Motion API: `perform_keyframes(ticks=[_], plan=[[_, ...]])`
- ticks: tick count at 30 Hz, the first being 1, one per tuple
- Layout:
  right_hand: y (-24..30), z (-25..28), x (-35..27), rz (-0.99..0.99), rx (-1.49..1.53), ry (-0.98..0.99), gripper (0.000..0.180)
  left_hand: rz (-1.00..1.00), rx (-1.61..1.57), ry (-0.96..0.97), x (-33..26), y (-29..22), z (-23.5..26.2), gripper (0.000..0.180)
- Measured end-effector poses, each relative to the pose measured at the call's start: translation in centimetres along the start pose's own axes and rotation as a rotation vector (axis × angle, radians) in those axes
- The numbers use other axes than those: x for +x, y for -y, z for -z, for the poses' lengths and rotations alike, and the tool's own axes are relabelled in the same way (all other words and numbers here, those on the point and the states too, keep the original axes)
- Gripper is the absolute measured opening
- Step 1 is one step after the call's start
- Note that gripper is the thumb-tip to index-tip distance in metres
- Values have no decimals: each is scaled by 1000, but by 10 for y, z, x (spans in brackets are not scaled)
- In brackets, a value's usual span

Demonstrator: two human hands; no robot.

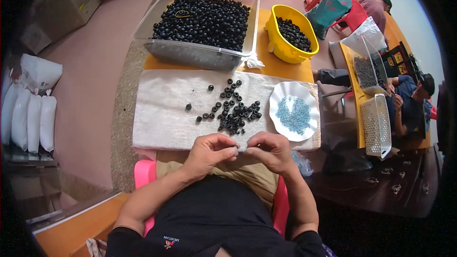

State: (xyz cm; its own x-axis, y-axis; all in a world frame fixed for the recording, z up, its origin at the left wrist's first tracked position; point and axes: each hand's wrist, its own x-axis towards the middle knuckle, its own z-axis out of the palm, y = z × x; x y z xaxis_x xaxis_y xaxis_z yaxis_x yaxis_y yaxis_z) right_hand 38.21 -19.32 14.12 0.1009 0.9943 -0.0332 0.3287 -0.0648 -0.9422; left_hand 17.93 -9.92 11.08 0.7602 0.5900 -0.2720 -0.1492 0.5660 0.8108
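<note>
While your left hand (208, 152) and right hand (269, 151) meet fingertip to fingertip at the near edge of the white cloth (162, 114), both are pinched on something small between them; you cannot tell what it is. Just beyond your fingers, a loose heap of black rings (234, 112) lies on the cloth. To its right sits a scalloped white plate (281, 96) of small blue pieces (293, 114). Farther back on the tabletop (281, 69) stand a clear tub (190, 52) and a yellow bucket (281, 47), both holding more black rings.
</note>
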Motion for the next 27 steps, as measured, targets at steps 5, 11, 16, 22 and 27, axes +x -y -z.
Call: perform_keyframes(ticks=[5,11,16,22,27], plan=[[13,-15,4,-44,150,43,7,81,-91,59,-3,3,4,15],[-4,-24,3,-45,239,62,8,160,-201,100,0,5,9,14],[-9,-30,2,-21,238,38,7,168,-226,134,2,5,14,15],[-19,-38,0,3,254,0,13,208,-272,148,1,8,18,15],[-11,-49,-3,238,-38,-124,13,249,-366,89,-2,6,16,12]])
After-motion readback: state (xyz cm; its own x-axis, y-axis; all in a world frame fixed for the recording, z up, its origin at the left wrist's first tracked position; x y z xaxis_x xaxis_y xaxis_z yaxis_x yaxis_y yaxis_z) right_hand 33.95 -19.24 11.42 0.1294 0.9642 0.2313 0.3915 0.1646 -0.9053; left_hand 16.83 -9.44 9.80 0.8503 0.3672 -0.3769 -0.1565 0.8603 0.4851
